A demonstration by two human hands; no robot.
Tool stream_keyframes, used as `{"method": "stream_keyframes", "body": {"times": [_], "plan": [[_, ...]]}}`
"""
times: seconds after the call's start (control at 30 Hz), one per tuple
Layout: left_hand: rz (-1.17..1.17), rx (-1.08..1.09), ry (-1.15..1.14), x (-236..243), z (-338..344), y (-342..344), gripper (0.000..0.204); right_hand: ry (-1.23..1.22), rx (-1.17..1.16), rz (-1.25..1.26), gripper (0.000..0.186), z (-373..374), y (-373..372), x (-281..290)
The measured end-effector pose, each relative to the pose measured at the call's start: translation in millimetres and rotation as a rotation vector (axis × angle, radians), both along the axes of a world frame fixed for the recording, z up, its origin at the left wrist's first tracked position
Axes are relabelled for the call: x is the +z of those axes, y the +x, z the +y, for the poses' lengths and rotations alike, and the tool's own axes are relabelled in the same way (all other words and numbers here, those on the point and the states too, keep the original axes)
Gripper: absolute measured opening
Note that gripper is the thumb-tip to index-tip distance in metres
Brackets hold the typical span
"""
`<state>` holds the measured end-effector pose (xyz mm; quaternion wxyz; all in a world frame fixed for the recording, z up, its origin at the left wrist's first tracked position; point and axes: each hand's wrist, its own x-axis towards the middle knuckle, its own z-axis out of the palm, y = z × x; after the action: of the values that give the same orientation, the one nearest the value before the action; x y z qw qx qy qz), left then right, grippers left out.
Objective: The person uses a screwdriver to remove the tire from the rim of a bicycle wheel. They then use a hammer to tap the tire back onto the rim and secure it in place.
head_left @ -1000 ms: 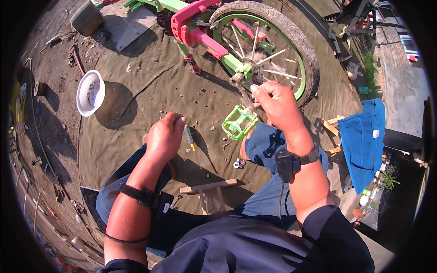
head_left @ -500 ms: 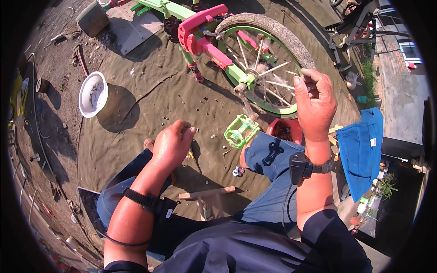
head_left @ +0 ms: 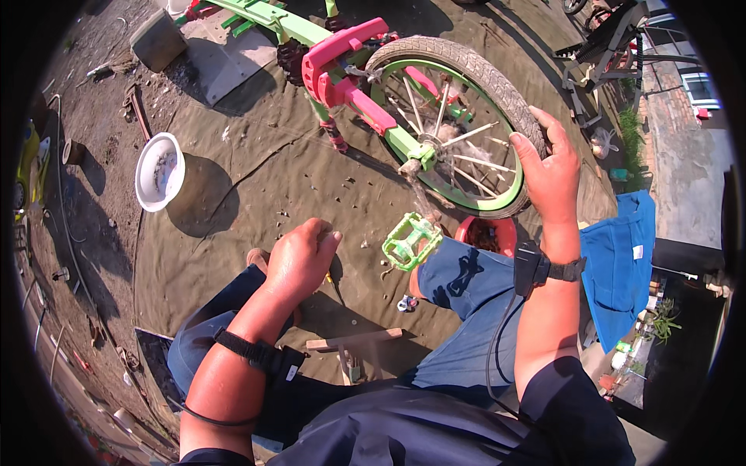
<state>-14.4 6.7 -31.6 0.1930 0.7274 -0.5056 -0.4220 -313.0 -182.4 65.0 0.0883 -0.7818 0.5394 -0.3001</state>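
Note:
A small bicycle in light green and pink, with its grey tyre (head_left: pixel 454 53), green rim and dusty white spokes (head_left: pixel 468 135), is in front of me. My right hand (head_left: pixel 553 172) has its thumb over the near face of the tyre and its fingers along the outer edge, the tyre between them. Below the hub sticks out a green pedal (head_left: pixel 412 241). Over the ground cloth, left of the pedal, my left hand (head_left: pixel 303 256) is closed with thumb against fingers; whatever it may hold is hidden. Under that hand lies a screwdriver (head_left: pixel 335 287), partly covered.
A white bowl (head_left: pixel 160 172) with small parts stands at left on the brown cloth (head_left: pixel 256 202). A red basin (head_left: pixel 497 233) sits behind my right knee. A wrench (head_left: pixel 138 113), grey block (head_left: pixel 158 40), blue cloth (head_left: pixel 618 264) and small wooden stool (head_left: pixel 353 339) are around.
My right hand has moved from a pinch in front of the spokes outward to the tyre, with thumb and fingers spread wider. The left hand stays closed, slightly lower in view.

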Motion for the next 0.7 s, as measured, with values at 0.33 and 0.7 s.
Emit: {"method": "stream_keyframes", "body": {"times": [0.33,0.7], "plan": [[0.008,-0.029,0.044,-6,-7,0,0.032,-0.002,0.031,-0.097,0.034,-9,9,2],[0.026,-0.016,0.04,-7,-8,0,0.028,0.059,0.063,-0.298,0.023,-12,10,0]]}}
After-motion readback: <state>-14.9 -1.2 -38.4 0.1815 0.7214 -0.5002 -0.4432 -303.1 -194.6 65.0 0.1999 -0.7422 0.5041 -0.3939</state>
